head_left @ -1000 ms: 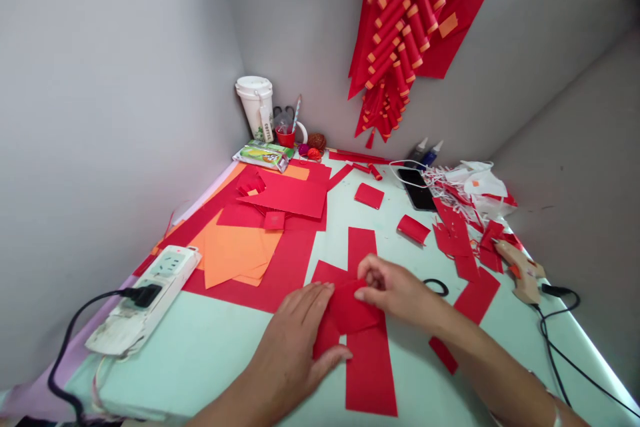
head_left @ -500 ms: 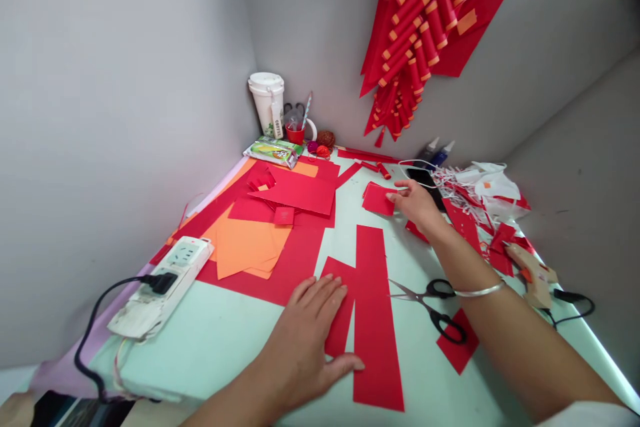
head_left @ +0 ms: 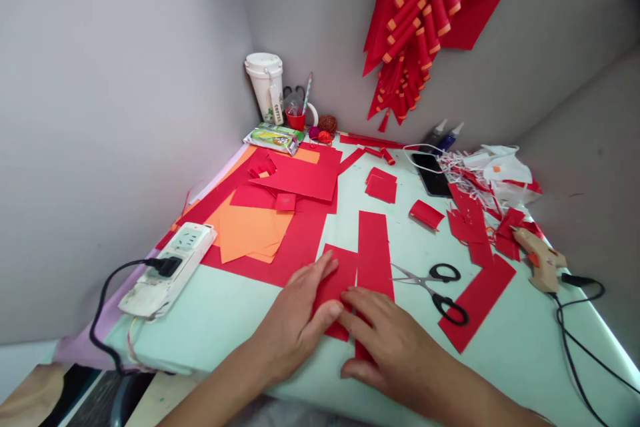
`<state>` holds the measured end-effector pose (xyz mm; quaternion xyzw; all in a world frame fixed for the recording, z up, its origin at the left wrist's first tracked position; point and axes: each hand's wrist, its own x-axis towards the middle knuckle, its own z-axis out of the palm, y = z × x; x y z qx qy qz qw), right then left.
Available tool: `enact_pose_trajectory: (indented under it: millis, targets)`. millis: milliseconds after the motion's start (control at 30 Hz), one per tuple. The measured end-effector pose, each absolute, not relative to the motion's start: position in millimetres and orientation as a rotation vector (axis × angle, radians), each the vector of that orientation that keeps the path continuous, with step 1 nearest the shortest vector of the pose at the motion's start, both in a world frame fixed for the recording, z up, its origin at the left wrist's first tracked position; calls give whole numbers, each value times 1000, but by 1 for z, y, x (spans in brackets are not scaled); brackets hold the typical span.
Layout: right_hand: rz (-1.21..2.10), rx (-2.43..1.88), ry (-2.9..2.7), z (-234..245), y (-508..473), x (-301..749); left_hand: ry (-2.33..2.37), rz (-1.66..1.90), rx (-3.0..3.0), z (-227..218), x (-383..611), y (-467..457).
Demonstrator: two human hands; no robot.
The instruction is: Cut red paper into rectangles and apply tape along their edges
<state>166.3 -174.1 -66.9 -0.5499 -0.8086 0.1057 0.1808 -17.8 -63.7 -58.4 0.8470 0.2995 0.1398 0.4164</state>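
My left hand (head_left: pixel 297 313) rests on a short red paper strip (head_left: pixel 343 273) near the front of the table, its fingers stretched out. Beside it my right hand (head_left: pixel 387 337) lies with fingers apart over the lower part of a long red paper strip (head_left: pixel 375 243) and the short strip's edge. My left thumb meets the fingertips of my right hand. Black-handled scissors (head_left: pixel 425 283) lie with blades parted to the right, one handle over another red strip (head_left: pixel 483 300). Farther back are small red paper squares (head_left: pixel 381 187) and a curled red piece (head_left: pixel 427 215).
Red and orange sheets (head_left: pixel 250 230) cover the left side, beside a power strip (head_left: pixel 167 270). A cup (head_left: pixel 265 90) stands in the back corner. Paper scraps (head_left: pixel 470 177), a phone (head_left: pixel 430 177) and a glue gun (head_left: pixel 539 257) lie right. Red paper firecrackers (head_left: pixel 420 20) hang on the wall.
My right hand has left the small red squares and come back beside my left hand. The squares stay on the table. The view has shifted slightly.
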Motion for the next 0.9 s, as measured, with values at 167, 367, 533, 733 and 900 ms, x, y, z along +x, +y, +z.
enact_pose_trajectory:
  millis: [167, 367, 533, 733, 900]
  targets:
    - [-24, -1501, -2408, -75, -168, 160, 784, 304, 2065, -55, -22, -62]
    - [-8, -1405, -2396, -64, -176, 163, 752, 293, 2080, -52, -31, -64]
    - [424, -1469, -2007, -43, -174, 176, 724, 324, 2068, -46, -35, -81]
    - [856, -1680, -1567, -45, -161, 177, 923, 486, 2110, -63, -30, -104]
    - [852, -1778, -1486, -60, -151, 174, 1088, 617, 2129, -72, -27, -109]
